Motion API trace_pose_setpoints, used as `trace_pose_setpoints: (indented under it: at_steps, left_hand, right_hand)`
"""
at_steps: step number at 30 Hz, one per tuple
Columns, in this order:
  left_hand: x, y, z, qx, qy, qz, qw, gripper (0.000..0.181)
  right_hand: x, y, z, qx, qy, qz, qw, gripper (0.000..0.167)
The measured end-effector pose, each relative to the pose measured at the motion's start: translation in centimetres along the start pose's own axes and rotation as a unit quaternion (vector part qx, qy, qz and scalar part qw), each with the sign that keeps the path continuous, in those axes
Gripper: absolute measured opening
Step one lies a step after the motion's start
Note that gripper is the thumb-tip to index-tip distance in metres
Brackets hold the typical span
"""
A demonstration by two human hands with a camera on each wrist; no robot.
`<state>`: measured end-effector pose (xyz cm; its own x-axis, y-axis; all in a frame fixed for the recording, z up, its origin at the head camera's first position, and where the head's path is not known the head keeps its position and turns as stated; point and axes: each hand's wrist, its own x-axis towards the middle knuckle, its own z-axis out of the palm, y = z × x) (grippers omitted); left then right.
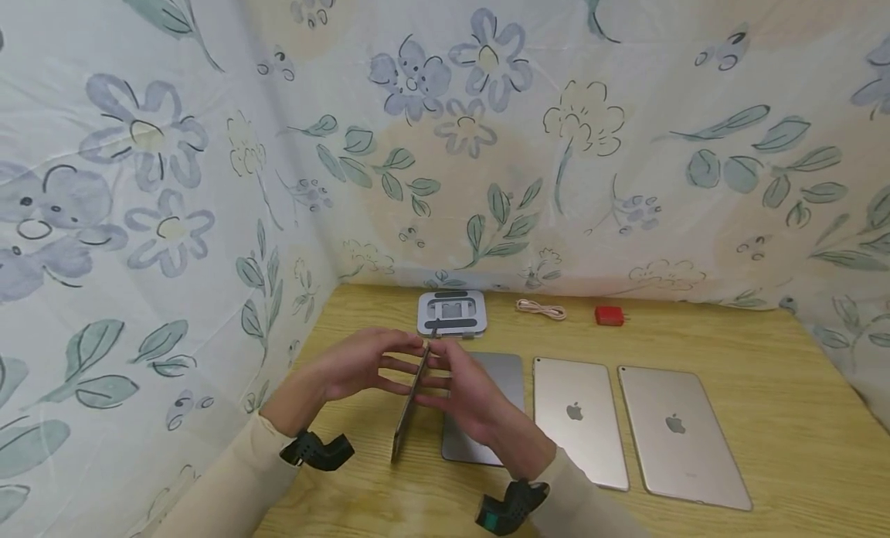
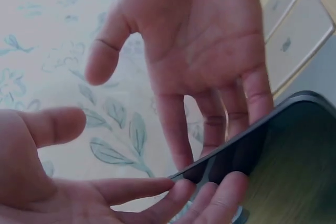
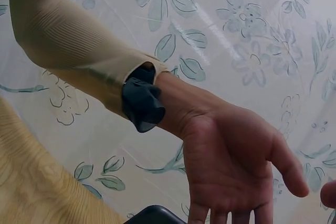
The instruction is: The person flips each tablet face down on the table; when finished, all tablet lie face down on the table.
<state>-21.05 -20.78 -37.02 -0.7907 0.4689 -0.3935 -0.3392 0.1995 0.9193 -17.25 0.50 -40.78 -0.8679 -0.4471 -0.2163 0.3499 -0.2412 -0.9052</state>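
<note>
A thin tablet [image 1: 412, 414] stands on edge, tilted, between my two hands. My left hand [image 1: 358, 360] touches its left side and my right hand [image 1: 469, 387] its right side, with fairly straight fingers. In the left wrist view, the fingertips of the left hand [image 2: 79, 187] meet the dark glossy face of the tablet [image 2: 294, 145]. Opposite, the right hand [image 2: 205, 45] has its fingers at the other side, and both thumbs point away from it. The right wrist view has the left palm [image 3: 226, 156] and a dark tablet corner [image 3: 155, 214].
A grey tablet [image 1: 497, 376] lies partly beneath my right hand. Two gold tablets, one [image 1: 580, 437] beside the other [image 1: 684, 445], lie to its right. Behind are a white-and-grey folding stand [image 1: 429, 314], a coiled cable [image 1: 541, 309] and a red charger [image 1: 609, 315]. Floral cloth [image 1: 487, 213] encloses the table.
</note>
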Motion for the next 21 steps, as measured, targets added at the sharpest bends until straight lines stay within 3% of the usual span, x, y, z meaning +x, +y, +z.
trace_pose_setpoints:
  at_steps: [8,15,21]
  left_hand:
    - [0.0,0.6,-0.4,0.016,-0.039,-0.008,0.9991,0.047]
    - [-0.3,0.5,-0.9,0.03,-0.028,-0.006,0.9991,0.05]
    - [-0.7,0.2,-2.3,0.021,-0.011,-0.008,0.9997,0.056]
  right_hand:
    - [0.3,0.0,1.0,-0.007,0.012,0.003,0.9999,0.06]
    - [0.6,-0.1,1.7,-0.028,0.007,0.002,0.9996,0.061]
    - [1.5,0.2,2.1,-0.017,-0.009,-0.006,0.9998,0.058]
